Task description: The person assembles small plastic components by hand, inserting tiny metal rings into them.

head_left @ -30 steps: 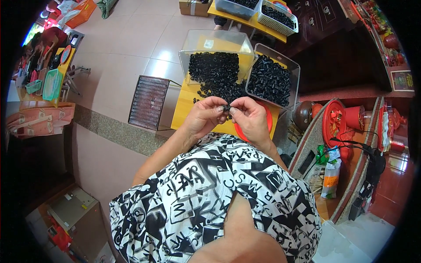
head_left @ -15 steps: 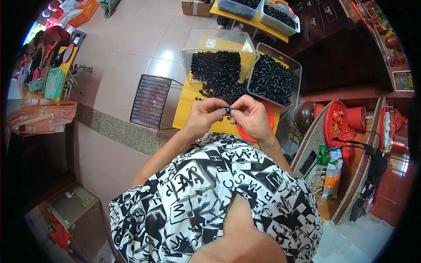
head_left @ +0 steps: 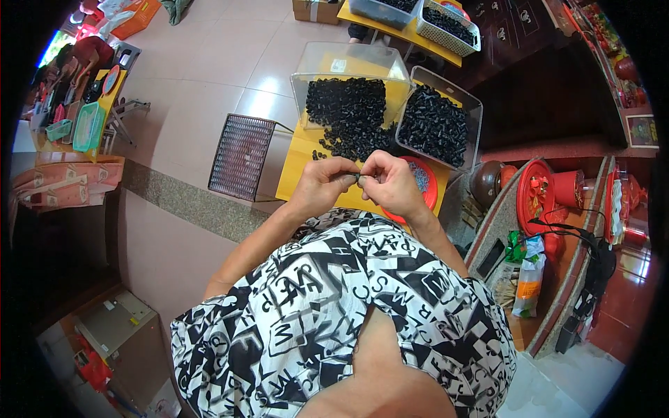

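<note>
My left hand (head_left: 322, 185) and my right hand (head_left: 391, 184) meet fingertip to fingertip over the yellow table (head_left: 289, 177). Between them they pinch a small black part (head_left: 354, 175), mostly covered by the fingers. Just beyond my hands lies a loose heap of small black parts (head_left: 352, 136), spilling out of a clear plastic bin (head_left: 301, 104) tipped on its side. To the right of the heap stands another clear bin (head_left: 477, 136) filled with black pieces (head_left: 433, 125). Partly behind my right hand sits a red round tray (head_left: 431, 182) with small greyish pieces in it.
A dark woven rack or stool (head_left: 242, 155) stands left of the table. Farther off, a second yellow table (head_left: 446, 58) bears a white basket (head_left: 465, 47) and a clear tub (head_left: 380, 15) of black parts. On the right is a curved shelf (head_left: 516, 279) with red items and cables.
The fingertips have drawn closer around the small black part, covering more of it. My right hand has shifted slightly left, showing more of the red tray. The whole view has moved a little.
</note>
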